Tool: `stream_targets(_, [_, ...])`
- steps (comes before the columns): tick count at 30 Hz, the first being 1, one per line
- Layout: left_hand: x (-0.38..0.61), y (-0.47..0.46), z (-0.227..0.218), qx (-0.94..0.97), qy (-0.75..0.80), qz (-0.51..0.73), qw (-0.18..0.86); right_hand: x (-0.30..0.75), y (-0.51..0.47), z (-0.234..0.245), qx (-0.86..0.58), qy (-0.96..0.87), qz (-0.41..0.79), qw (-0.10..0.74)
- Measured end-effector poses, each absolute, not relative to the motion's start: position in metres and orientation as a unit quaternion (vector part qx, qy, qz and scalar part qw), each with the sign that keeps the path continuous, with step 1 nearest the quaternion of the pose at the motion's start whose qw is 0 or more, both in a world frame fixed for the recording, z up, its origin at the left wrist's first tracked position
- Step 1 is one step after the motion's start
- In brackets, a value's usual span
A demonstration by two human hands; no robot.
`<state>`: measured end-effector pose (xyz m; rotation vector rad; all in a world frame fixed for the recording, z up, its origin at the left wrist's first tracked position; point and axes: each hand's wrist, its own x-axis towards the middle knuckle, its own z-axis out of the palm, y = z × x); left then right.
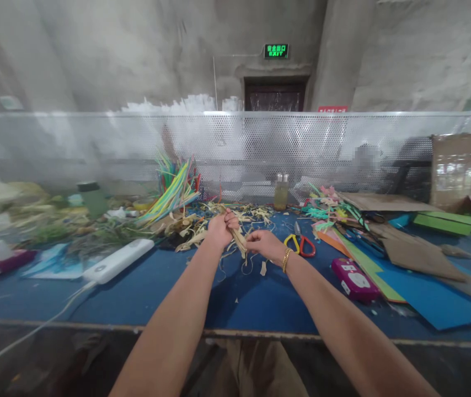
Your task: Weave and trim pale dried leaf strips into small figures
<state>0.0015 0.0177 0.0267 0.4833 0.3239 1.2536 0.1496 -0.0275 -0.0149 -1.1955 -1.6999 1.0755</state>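
My left hand (220, 229) is closed around a bundle of pale dried husk strips (239, 240), held just above the blue tabletop. The lower end of the bundle sticks out toward my right hand (266, 246). The right fingertips are pinched together at the edge of that end; the exact strip between them is too small to make out. Loose husk scraps (194, 241) lie behind and left of the hands. Scissors (299, 242) with red and yellow handles rest just beyond my right hand.
A white power strip (119, 261) with a cord lies left. Colourful stems (173, 187) stand behind it, near a green bottle (92, 198). At right are a purple power strip (354, 280), blue sheets (434, 292) and cardboard (421, 251). A perforated metal screen (227, 143) closes the back.
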Motion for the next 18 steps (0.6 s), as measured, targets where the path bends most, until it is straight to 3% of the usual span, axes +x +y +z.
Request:
stream_targets(4, [0.004,0.016,0.027,0.296,0.184,0.551,0.758,0.154,-0.027,-0.011,-0.444,-0.647,0.477,0.396])
stream_targets(10, [0.018,0.005,0.022,0.454,0.244,0.395,0.760,0.167,-0.026,0.002,-0.451,-0.589,0.450,0.496])
stream_targets(18, [0.019,-0.003,0.021,0.539,0.281,0.266,0.748,0.170,-0.029,0.008,-0.393,-0.590,0.518,0.479])
